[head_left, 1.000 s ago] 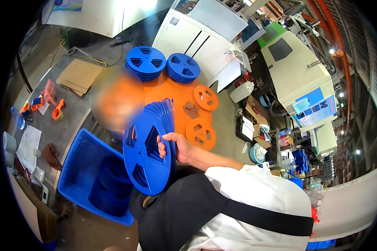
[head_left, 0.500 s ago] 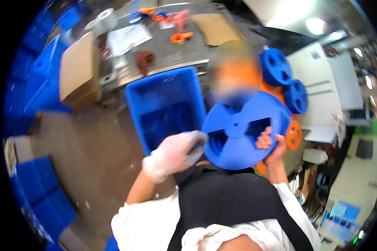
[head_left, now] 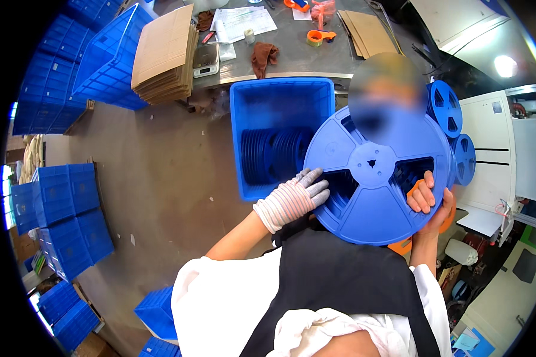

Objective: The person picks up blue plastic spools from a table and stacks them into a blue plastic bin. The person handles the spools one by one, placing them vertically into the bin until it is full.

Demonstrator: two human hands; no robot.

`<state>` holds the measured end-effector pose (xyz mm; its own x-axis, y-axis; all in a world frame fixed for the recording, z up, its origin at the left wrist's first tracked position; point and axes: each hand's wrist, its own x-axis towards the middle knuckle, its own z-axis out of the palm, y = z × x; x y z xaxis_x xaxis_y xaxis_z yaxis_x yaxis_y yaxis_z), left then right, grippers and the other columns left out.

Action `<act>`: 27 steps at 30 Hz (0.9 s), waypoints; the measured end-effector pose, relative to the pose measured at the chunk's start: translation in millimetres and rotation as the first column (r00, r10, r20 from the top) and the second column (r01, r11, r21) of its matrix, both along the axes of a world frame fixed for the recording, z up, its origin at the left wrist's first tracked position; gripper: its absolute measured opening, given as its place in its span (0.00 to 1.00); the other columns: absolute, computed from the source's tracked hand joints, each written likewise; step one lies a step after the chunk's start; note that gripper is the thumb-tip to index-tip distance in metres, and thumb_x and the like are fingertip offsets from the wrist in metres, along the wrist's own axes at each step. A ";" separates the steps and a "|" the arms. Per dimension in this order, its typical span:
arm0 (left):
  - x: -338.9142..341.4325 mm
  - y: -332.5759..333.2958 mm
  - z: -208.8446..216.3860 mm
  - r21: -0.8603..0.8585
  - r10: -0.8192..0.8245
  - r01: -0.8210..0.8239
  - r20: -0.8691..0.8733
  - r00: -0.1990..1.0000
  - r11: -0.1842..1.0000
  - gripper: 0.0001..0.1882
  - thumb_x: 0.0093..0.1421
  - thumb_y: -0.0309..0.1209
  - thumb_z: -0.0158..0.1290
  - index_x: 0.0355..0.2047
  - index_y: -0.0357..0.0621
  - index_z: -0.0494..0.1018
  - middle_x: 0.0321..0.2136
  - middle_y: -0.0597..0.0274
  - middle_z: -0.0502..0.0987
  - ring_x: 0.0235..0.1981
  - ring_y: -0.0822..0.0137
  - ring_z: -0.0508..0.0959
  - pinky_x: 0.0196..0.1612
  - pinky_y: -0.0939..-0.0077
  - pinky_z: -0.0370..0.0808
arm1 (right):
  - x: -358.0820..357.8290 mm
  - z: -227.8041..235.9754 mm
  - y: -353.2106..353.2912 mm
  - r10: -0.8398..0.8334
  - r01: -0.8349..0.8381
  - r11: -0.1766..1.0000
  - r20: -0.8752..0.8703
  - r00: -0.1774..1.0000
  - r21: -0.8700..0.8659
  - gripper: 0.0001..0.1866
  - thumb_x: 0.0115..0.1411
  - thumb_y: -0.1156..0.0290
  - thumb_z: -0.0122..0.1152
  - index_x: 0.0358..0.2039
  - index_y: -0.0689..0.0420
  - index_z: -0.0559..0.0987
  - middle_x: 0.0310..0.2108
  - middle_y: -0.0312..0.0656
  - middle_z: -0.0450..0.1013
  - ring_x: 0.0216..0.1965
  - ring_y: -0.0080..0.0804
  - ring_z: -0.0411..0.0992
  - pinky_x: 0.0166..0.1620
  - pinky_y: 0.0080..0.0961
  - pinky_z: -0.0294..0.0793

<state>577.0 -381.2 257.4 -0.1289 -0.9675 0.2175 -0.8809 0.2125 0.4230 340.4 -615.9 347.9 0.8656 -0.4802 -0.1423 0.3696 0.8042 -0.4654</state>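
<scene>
A stack of blue plastic reels (head_left: 354, 217) with wedge-shaped openings is held in front of my body, its round face turned up toward me. My bare right hand (head_left: 426, 199) grips it at the lower right, fingers coming through one opening and the palm behind the rim. On the opposite side, my left hand (head_left: 295, 199), in a striped white glove with grey fingertips, rests its outstretched, slightly spread fingers on the left rim; its thumb is hidden. Just beyond that hand stands a blue bin (head_left: 283, 89) with several dark blue reels (head_left: 259, 156) standing on edge inside.
A metal table (head_left: 307, 50) holds stacked cardboard (head_left: 161, 53), a small scale (head_left: 206, 61), a brown cloth (head_left: 263, 58) and an orange tape dispenser (head_left: 320, 37). More blue reels (head_left: 444, 109) stand to the right. Blue crates (head_left: 71, 196) are piled at left. A blurred disc covers part of the view.
My gloved left hand, curled and apart from the reels before, now touches their left rim with fingers extended. The reels face me more squarely. The whole view has shifted.
</scene>
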 end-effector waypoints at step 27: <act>-12.7 60.9 -42.6 0.467 0.381 -0.013 -0.736 -0.559 0.884 0.21 0.56 0.42 0.64 0.42 0.43 0.72 0.44 0.49 0.78 0.44 0.54 0.81 0.44 0.54 0.83 | -55.7 -22.0 21.3 -0.284 0.265 0.959 -0.352 0.892 -0.104 0.17 0.65 0.58 0.52 0.43 0.59 0.74 0.21 0.33 0.63 0.20 0.23 0.60 0.30 0.24 0.62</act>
<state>564.3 -320.3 214.8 0.2646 -0.8459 -0.4631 0.8407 -0.0330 0.5405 284.7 -594.6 325.9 0.5926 -0.7064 -0.3870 0.3716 0.6660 -0.6468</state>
